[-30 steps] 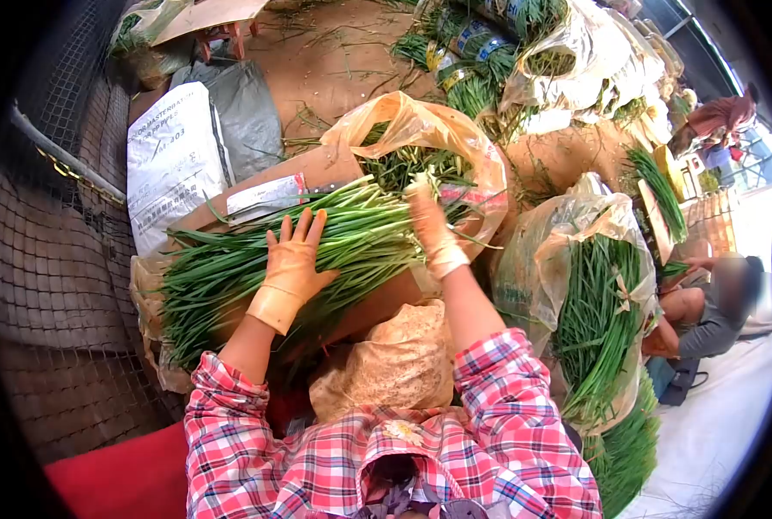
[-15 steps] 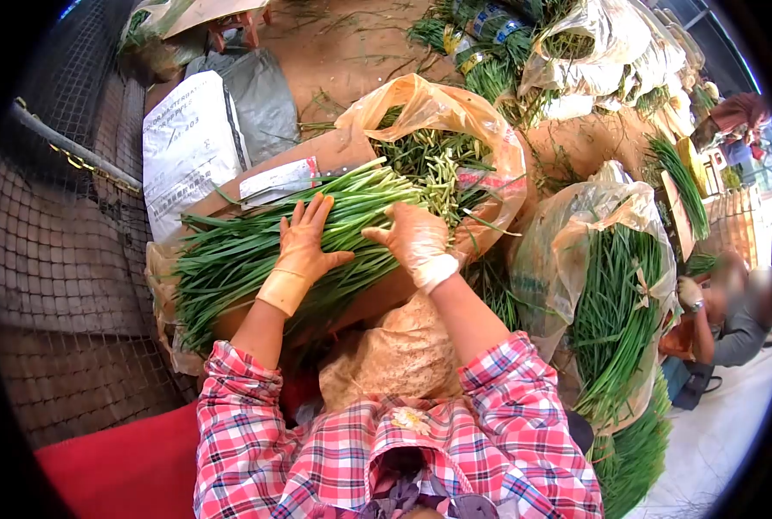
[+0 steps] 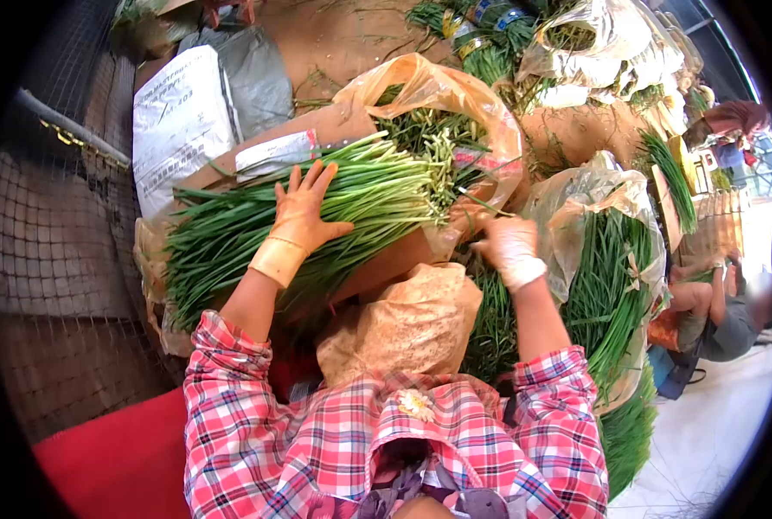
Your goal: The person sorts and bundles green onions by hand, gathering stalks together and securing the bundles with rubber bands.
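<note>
A broad heap of green chives (image 3: 230,238) with pale stem ends pointing right lies on a cardboard sheet (image 3: 386,268). My left hand (image 3: 302,218), in a thin stained glove, rests flat on the heap with its fingers spread. Off to the right, clear of the heap, my gloved right hand (image 3: 509,246) has curled fingers close together; whatever they may hold is hidden. It is beside an open orange-tinted plastic bag (image 3: 498,138) containing loose stalks and trimmings (image 3: 438,147). A single long stalk (image 3: 485,204) sticks out from the bag just above my right fingers.
Another plastic bag (image 3: 546,212) of chives (image 3: 611,268) stands at right. A white printed sack (image 3: 182,125) is at upper left, beside wire netting (image 3: 48,251). A crumpled tan bag (image 3: 403,324) lies before me. Stuffed bags (image 3: 637,52) are piled behind; another person (image 3: 723,320) sits at far right.
My right hand has come off the pale stems and moved right and down, past the orange-tinted bag's edge. My left hand stays on the chives. The view has shifted slightly.
</note>
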Demonstrator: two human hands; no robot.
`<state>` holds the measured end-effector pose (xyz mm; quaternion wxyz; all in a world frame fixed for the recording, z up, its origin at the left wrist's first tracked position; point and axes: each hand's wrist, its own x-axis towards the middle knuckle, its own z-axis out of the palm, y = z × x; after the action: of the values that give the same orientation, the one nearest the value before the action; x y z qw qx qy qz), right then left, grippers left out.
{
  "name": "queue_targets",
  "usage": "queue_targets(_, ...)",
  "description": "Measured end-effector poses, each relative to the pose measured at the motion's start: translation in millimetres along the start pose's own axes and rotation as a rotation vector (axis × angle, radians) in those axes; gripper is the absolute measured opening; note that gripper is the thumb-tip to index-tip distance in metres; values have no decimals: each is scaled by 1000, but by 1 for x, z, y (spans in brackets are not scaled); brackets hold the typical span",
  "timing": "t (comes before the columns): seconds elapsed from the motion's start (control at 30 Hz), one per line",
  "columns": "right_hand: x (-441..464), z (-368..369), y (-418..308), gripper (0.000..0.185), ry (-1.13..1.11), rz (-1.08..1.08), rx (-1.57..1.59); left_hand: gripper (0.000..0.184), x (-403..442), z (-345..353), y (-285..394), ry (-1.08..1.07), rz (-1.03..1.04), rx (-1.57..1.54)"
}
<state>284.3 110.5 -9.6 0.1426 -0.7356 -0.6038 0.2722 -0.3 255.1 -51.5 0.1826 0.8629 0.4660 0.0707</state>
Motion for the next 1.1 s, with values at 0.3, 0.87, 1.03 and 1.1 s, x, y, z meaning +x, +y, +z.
queue_targets(0.3, 47, 111, -60, 23, -622, -129, -491, 103, -25, 1, 7, -25, -11, 139)
queue_targets(0.87, 34, 146, -92, 18, -510, -512, -667, 111, -17, 26, 10, -99, -52, 405)
queue_targets(1.03, 27, 163, -114, 21, -382, -647, -457, 110, -15, 20, 11, -120, -45, 379)
queue_targets(1.1, 32, 182, -113, 18, -351, -673, -485, 112, -15, 21, 10, -96, -33, 365)
